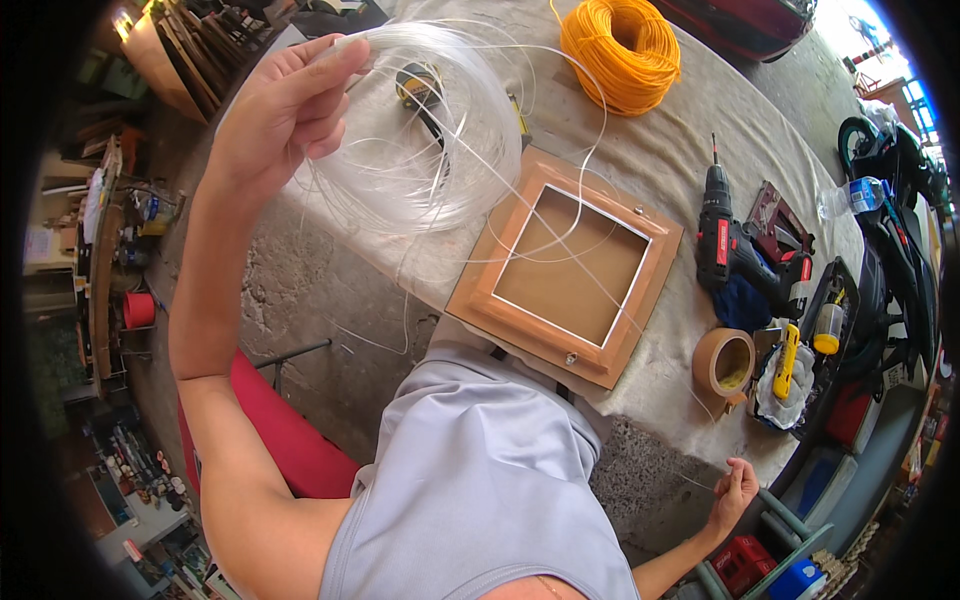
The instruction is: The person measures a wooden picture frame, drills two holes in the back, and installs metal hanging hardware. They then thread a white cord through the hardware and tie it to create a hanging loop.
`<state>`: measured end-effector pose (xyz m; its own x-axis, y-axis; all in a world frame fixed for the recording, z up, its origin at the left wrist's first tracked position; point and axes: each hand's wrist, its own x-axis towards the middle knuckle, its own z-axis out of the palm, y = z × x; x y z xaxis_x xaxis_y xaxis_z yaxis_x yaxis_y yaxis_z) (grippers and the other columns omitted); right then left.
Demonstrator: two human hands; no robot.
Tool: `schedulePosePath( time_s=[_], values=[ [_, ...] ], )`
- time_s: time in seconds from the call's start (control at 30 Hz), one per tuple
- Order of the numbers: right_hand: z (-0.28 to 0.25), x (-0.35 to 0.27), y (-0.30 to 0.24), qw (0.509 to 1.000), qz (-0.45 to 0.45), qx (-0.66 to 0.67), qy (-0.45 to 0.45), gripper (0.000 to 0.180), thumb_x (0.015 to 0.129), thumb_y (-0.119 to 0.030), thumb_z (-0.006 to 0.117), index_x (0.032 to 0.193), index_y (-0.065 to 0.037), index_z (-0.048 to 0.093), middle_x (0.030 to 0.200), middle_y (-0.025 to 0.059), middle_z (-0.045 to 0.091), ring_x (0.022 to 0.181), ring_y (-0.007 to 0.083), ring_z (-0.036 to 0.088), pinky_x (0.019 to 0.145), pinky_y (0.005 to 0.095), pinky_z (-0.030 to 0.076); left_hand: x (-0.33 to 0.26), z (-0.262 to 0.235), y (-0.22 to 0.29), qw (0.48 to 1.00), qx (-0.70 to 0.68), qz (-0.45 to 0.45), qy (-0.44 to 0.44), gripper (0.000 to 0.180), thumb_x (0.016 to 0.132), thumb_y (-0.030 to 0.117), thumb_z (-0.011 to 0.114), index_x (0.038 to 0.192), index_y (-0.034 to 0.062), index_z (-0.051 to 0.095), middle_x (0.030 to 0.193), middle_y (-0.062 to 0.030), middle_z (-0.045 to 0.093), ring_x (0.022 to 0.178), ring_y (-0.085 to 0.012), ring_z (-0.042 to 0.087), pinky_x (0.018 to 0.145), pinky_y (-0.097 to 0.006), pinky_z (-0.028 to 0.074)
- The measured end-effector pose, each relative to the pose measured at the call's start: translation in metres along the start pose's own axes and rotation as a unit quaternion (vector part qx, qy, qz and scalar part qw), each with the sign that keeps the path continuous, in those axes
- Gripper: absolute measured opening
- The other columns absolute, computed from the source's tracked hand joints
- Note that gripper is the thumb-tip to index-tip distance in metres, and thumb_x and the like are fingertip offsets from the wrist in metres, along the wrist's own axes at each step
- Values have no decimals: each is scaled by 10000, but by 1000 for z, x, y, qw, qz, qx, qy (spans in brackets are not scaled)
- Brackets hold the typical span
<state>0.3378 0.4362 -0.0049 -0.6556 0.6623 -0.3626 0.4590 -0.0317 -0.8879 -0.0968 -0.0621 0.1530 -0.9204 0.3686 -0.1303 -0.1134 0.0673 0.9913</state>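
Observation:
My left hand (pixel 305 105), raised at the upper left, is closed around the top of a large loose coil of clear nylon line (pixel 455 195). Loops of it hang over the table, and strands cross a wooden picture frame (pixel 480 275). The frame lies flat with a brown backing board inside a white inner edge and a small metal fitting on two opposite sides. Far out at the lower right, beyond the table edge, my right hand (pixel 735 490) has its fingers pinched together. A thin strand runs up to those fingers.
A cloth-covered table (pixel 690 130) bears a roll of orange rope (pixel 622 55), a tape measure (pixel 418 88) behind the coil, a cordless drill (pixel 722 235), brown tape (pixel 724 362), a yellow cutter (pixel 787 362) and a plastic bottle (pixel 855 197). A red seat (pixel 280 430) stands left of me.

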Motion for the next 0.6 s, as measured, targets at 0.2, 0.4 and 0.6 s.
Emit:
schedulePosePath(
  time_s=[0.2,0.4,0.6],
  values=[
    [8,-4,-21,987,24,-159,-26,236,952,-208,573,926,19,632,569,-56,404,479,39,336,447,212,281,-3,5,0,1000,-2,11,4,165,920,258,626,892,103,576,514,108,312,408,-3,247,389,-184,230],
    [98,2,-106,796,-398,-432,147,279,952,-192,553,978,76,627,837,90,625,783,177,582,743,272,448,-12,38,8,992,79,68,67,188,929,245,617,923,64,571,516,107,319,401,8,225,372,-174,222],
    [234,-7,-193,917,-374,34,-135,297,921,-235,590,887,53,652,768,87,627,691,157,558,628,273,422,-23,70,14,976,145,144,70,192,869,256,703,853,81,628,585,114,458,469,41,332,420,-161,229]
  ],
)
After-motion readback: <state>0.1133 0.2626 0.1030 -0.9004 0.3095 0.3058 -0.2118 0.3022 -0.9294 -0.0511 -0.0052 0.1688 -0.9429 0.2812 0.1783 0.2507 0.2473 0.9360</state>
